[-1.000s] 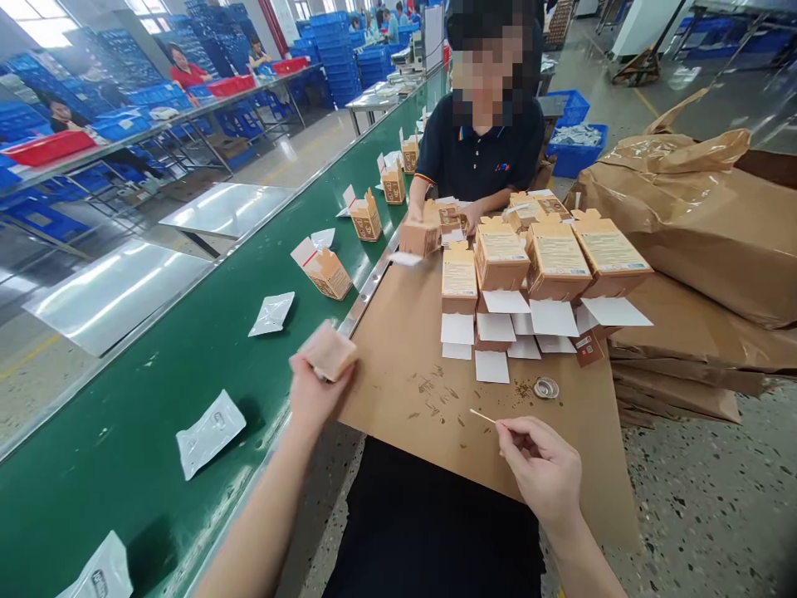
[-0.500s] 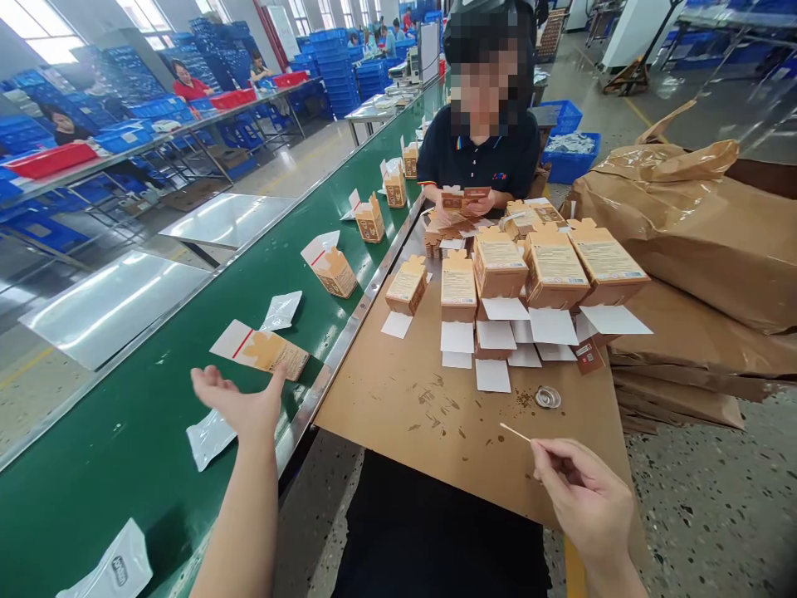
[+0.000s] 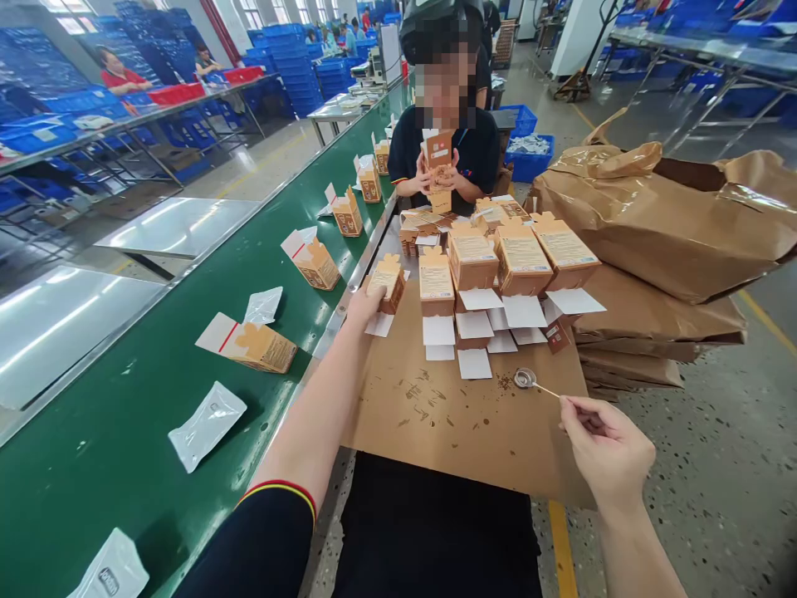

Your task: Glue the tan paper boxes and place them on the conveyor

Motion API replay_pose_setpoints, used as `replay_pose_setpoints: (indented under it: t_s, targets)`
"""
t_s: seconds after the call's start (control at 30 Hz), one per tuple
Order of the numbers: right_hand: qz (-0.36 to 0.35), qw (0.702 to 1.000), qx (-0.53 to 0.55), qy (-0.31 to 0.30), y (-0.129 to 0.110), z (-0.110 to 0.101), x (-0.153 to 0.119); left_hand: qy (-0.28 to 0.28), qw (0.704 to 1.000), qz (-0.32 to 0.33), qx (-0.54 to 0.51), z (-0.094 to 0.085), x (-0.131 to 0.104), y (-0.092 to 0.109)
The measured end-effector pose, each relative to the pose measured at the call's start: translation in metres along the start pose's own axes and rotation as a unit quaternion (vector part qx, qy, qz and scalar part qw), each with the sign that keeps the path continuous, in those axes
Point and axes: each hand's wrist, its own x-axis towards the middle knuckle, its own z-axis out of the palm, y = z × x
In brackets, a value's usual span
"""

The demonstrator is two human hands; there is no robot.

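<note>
My left hand (image 3: 366,306) is stretched out to a small brown carton (image 3: 387,281) at the table's left edge, its thumb against the near side and the other fingers mostly hidden. A white flap sticks out at the carton's base. Pinched in my right hand (image 3: 607,448) is a thin cotton swab (image 3: 548,389), its tip at a small clear round dish (image 3: 525,378). Dark wet marks (image 3: 427,394) spot the brown cardboard tabletop (image 3: 398,423). Beyond the dish stand stacked cartons (image 3: 523,257) with white flaps hanging toward me.
Along the left runs a green conveyor belt (image 3: 143,423) carrying open cartons (image 3: 265,345) and silver pouches (image 3: 208,423). A co-worker (image 3: 445,158) across the table holds up a carton (image 3: 437,154). Large brown bags (image 3: 653,216) are piled to the right.
My left hand has left the belt carton and reached forward to the table carton. My right hand has brought the swab's tip to the dish. The co-worker has raised a carton.
</note>
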Motion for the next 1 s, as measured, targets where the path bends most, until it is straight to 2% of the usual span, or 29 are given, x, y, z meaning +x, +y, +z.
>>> replay_pose_setpoints:
  t_s: [0.07, 0.2, 0.3, 0.43, 0.53, 0.6, 0.67, 0.73, 0.83, 0.9, 1.0]
  targets:
    - [0.01, 1.0, -0.009, -0.003, 0.007, 0.001, 0.0, -0.007, 1.0, -0.026, -0.01, -0.002, -0.015, -0.011]
    - [0.008, 0.999, -0.031, -0.028, 0.015, 0.011, 0.007, -0.019, 0.997, -0.043, -0.056, -0.019, -0.069, -0.04]
    - [-0.014, 0.998, -0.049, -0.044, 0.015, 0.02, 0.017, -0.086, 0.984, -0.058, -0.141, -0.033, -0.102, -0.056]
    - [-0.025, 0.996, -0.054, -0.069, 0.016, 0.023, 0.026, -0.192, 0.957, -0.104, -0.189, -0.059, -0.115, -0.063]
    - [-0.021, 0.997, -0.045, -0.051, 0.014, 0.017, 0.021, -0.246, 0.932, -0.11, -0.243, -0.078, -0.118, -0.064]
    - [-0.017, 0.999, -0.022, -0.037, 0.006, 0.016, 0.012, -0.238, 0.919, -0.098, -0.3, -0.08, -0.124, -0.065]
    - [-0.021, 0.998, 0.026, -0.051, -0.008, 0.023, 0.002, -0.197, 0.912, -0.077, -0.352, -0.07, -0.132, -0.066]
    - [-0.034, 0.991, 0.083, -0.097, -0.028, 0.041, -0.008, -0.161, 0.909, -0.058, -0.381, -0.051, -0.139, -0.067]
    - [-0.048, 0.972, 0.127, -0.192, -0.058, 0.084, -0.02, -0.131, 0.915, -0.048, -0.378, -0.025, -0.141, -0.068]
    - [-0.054, 0.953, 0.144, -0.263, -0.072, 0.116, -0.028, -0.122, 0.921, -0.048, -0.366, -0.019, -0.137, -0.069]
    - [-0.066, 0.934, 0.154, -0.317, -0.082, 0.156, -0.04, -0.127, 0.928, -0.045, -0.347, -0.022, -0.133, -0.072]
